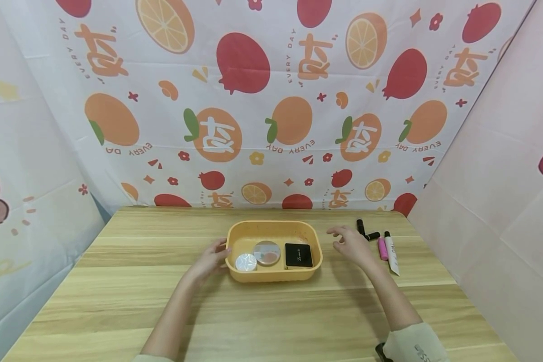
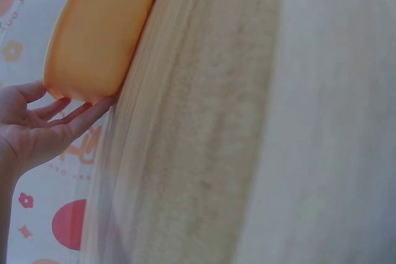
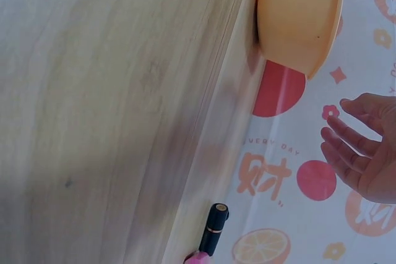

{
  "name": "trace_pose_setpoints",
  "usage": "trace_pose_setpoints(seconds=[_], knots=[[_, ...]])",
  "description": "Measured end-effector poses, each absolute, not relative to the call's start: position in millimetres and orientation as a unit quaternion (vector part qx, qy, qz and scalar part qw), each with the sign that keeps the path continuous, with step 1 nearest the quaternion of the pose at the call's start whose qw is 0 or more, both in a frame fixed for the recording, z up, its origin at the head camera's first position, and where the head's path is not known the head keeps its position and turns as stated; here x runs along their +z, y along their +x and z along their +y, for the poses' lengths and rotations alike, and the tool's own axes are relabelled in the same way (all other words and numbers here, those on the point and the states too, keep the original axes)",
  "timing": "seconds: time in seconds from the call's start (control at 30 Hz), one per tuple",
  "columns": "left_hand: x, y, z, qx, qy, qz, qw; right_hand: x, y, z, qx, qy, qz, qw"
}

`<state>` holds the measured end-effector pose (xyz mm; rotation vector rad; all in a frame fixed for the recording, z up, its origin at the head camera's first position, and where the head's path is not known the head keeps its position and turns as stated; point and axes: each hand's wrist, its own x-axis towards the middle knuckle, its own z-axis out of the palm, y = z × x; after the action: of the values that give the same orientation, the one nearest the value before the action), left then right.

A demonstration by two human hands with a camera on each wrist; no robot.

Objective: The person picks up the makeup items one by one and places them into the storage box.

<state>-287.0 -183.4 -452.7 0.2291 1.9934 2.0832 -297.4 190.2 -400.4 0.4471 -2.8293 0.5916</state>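
A shallow yellow-orange plastic bin [image 1: 274,276] stands on the wooden table. Inside lie a round white-topped compact [image 1: 246,262], a larger round compact [image 1: 267,253] and a square black case [image 1: 298,255]. At the bin's left end, my left hand [image 1: 209,261] touches wall and rim. The left wrist view shows that hand's fingers [image 2: 93,115] nearly straight against the bin. My right hand [image 1: 354,246] is in the air right of the bin, apart from it, its loosely bent fingers [image 3: 349,139] holding nothing.
Right of my right hand lie two black tubes [image 1: 360,227] [image 1: 372,236], a pink tube [image 1: 382,249] and a white squeeze tube [image 1: 392,255] with a black cap. A fruit-printed cloth [image 1: 271,166] hangs behind the table [image 1: 271,317], with further cloths at both sides.
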Motion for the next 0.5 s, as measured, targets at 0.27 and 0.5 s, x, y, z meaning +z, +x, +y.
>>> trace_pose_setpoints(seconds=[0.27,0.5], knots=[[-452.3,-286.6,-184.0,0.713,0.081,0.685,0.126,-403.5,-299.3,196.9,0.206,0.153,-0.96,0.109],[-453.2,-287.2,-183.6,0.713,0.081,0.685,0.123,-406.4,-300.0,200.9,0.205,0.141,-0.963,0.102]])
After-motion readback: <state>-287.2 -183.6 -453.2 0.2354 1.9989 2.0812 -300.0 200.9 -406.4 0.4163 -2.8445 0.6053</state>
